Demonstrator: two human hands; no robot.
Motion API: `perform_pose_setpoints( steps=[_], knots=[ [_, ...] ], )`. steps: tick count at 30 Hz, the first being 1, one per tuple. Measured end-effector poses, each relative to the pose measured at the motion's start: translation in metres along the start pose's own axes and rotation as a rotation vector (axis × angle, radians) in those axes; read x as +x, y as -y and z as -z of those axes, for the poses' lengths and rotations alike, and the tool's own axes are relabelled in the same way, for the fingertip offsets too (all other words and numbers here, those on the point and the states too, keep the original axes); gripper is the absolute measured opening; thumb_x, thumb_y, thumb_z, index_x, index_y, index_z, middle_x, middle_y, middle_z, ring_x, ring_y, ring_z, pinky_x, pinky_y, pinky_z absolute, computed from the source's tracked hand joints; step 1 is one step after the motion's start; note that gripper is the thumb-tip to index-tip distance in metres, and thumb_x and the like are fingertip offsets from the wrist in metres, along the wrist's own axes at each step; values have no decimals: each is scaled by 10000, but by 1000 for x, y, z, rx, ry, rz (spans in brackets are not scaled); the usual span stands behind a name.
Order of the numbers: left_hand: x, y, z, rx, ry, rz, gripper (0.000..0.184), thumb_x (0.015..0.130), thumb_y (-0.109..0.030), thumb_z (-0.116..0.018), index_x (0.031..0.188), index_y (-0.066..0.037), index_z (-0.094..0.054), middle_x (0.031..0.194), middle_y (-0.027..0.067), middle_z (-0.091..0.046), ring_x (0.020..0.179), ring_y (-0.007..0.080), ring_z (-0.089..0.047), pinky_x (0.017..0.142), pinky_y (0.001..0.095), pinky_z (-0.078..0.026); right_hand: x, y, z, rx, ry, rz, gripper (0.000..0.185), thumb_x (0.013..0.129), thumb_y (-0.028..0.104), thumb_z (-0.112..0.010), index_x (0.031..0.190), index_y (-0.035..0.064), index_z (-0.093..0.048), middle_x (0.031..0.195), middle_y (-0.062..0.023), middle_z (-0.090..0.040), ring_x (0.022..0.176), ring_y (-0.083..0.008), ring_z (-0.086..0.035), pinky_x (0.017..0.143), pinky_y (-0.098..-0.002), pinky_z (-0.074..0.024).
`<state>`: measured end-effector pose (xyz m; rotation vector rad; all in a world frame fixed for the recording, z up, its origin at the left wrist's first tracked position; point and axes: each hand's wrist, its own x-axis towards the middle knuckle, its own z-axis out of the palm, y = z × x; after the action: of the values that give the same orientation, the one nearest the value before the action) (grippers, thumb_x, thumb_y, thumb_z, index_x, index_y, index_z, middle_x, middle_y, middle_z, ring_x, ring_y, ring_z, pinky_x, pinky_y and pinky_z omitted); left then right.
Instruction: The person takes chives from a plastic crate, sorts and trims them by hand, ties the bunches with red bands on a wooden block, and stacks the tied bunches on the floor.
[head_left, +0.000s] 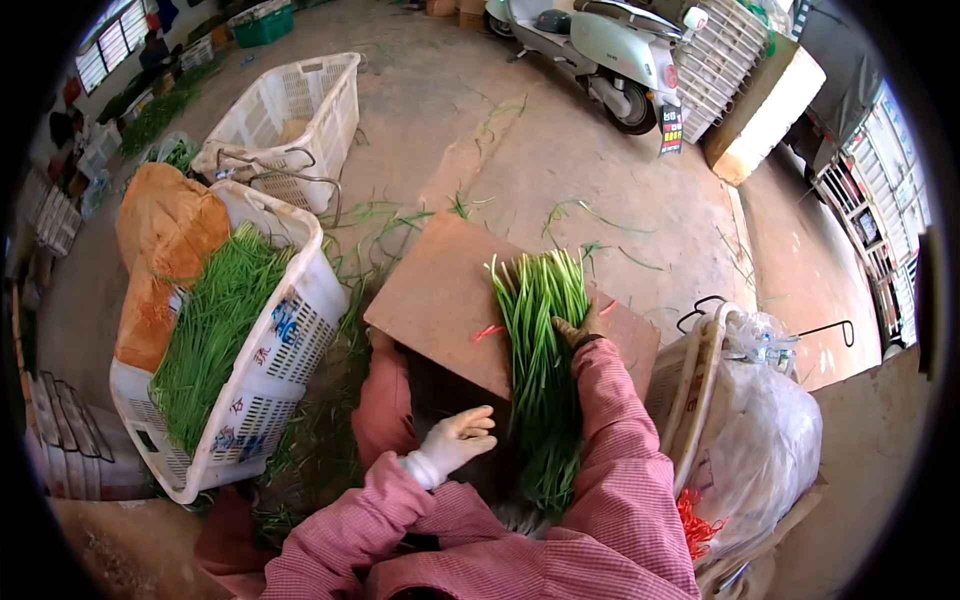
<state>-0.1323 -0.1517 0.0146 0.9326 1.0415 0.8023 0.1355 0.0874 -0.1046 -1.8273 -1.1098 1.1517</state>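
A bundle of long green chive-like stalks (545,340) lies across a brown board (440,290), its pale ends on the board and its leafy ends hanging towards my lap. My right hand (577,327), in a dark glove, is closed on the right side of the bundle. White-gloved, my left hand (458,440) hovers left of the bundle, apart from it, with loosely bent fingers and nothing visible in them. A red tie (488,332) shows on the board left of the stalks, and a red end (607,307) pokes out beyond my right hand.
At left, a white crate (315,265) holds loose green stalks beside a brown cloth (165,230). Another white crate (335,90) stands behind. Plastic bags (765,430) and red ties (698,522) hang at right. A scooter (610,50) is parked at the back.
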Motion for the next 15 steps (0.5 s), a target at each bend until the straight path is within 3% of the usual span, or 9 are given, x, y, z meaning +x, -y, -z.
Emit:
perform_pose_setpoints(
  steps=[2,4,5,6,7,8,10,12,15],
  knots=[
    [-23,-9,26,-203,-112,-75,472,735,3,-596,1178,-33,-437,1021,89,-562,878,108,-545,802,230,-442,-38,54,15,569,59,-185,959,656,257,-723,1307,29,-57,1109,-188,-472,916,-258,-524,790,-329,-445],
    [-53,-20,59,-224,-263,-147,434,756,39,-556,1170,-21,-439,1009,87,-562,887,121,-547,816,239,-442,-64,56,24,-33,77,173,888,659,192,-724,1288,3,-127,1002,-134,-544,861,-211,-539,759,-331,-446],
    [-68,-22,75,-250,-339,-193,424,761,35,-551,1167,-16,-439,1005,90,-563,892,129,-548,822,241,-437,-47,24,24,39,43,274,753,681,218,-702,1242,3,-249,973,-127,-556,839,-216,-551,739,-332,-451],
    [-90,-24,95,-267,-442,-240,414,766,32,-546,1164,-11,-440,1000,93,-564,897,137,-548,828,244,-432,-54,23,26,-170,14,339,741,694,252,-670,1242,12,-232,1044,-170,-536,907,-255,-550,772,-345,-439],
    [-112,-28,111,-267,-575,-247,404,768,26,-544,1158,-3,-442,996,100,-564,901,150,-549,827,246,-427,-76,22,15,-373,-184,588,684,715,315,-624,1236,40,-277,1067,-189,-528,932,-308,-540,794,-371,-429],
    [-131,-25,127,-281,-702,-282,392,767,26,-543,1147,3,-450,983,97,-570,896,151,-551,810,243,-429,-118,67,-1,-708,-238,105,690,724,361,-593,1257,66,-269,1122,-207,-488,978,-353,-502,829,-402,-407],
    [-169,-21,153,-297,-919,-284,361,775,5,-536,1128,9,-465,969,97,-579,870,167,-564,796,258,-437,-102,57,-9,-960,-394,42,784,728,389,-579,1317,80,-163,1201,-240,-401,1067,-361,-434,874,-415,-373],
    [-205,-11,177,-274,-1042,-422,334,762,24,-542,1093,8,-499,916,97,-599,842,161,-573,784,251,-442,-58,10,21,-864,-391,479,778,732,374,-577,1313,64,-163,1187,-241,-414,1070,-344,-439,877,-402,-372],
    [-262,11,217,-84,-1291,-485,325,748,34,-566,1066,-23,-527,891,76,-606,826,138,-568,772,239,-449,26,-10,44,-832,-208,448,726,730,337,-592,1284,29,-238,1160,-231,-443,1063,-323,-452,877,-381,-374]
  ],
)
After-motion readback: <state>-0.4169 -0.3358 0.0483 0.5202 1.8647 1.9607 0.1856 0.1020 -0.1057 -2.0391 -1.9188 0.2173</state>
